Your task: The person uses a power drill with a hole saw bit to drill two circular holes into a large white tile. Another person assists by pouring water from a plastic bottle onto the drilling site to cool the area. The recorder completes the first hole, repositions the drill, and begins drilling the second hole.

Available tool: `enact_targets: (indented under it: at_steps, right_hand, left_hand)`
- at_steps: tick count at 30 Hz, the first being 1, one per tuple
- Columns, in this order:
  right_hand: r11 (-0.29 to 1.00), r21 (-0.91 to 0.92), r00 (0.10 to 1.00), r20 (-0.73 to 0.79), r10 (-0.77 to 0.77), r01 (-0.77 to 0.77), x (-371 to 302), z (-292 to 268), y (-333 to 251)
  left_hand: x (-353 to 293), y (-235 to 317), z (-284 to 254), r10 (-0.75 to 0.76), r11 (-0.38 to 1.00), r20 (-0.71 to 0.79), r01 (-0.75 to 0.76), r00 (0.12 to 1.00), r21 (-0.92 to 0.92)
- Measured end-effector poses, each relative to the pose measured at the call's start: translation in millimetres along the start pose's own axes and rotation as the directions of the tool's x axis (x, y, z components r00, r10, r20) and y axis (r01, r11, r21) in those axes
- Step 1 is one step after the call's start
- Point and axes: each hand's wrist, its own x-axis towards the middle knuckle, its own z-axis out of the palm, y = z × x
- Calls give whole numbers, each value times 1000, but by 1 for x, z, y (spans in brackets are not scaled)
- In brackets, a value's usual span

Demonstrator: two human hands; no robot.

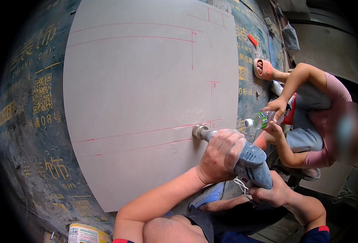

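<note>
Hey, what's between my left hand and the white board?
The head view shows the round metal bit of the grey power tool between your left hand and the white board.

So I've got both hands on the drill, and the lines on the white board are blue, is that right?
No: the head view shows the lines on the white board are red. Your left hand and right hand are on the drill.

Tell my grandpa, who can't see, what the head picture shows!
A person's left grip and right grip hold a blue-grey power tool, its metal bit at red lines on a white board. To the right, another person holds a clear bottle.
</note>
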Motion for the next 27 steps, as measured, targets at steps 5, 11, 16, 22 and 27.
enact_targets:
  at_steps: [5,11,16,22,27]
  right_hand:
    - [999,-50,1000,-11,17,-17,0,-1,-6]
    - [998,-59,1000,-2,-3,3,1,-3,-4]
    - [999,-40,1000,1,1,0,2,-4,-2]
    - [1000,-22,1000,-22,19,-19,2,-3,-4]
    - [999,-39,1000,-11,7,-7,2,-5,-2]
  left_hand:
    - [0,-1,1,17,1000,-8,-17,1000,17]
    - [2,-1,1,24,1000,-22,-24,999,18]
    - [1,-3,4,25,999,-31,-25,999,31]
    - [2,-2,5,20,999,-33,-19,999,38]
    - [1,-2,5,15,998,-20,-14,1000,59]
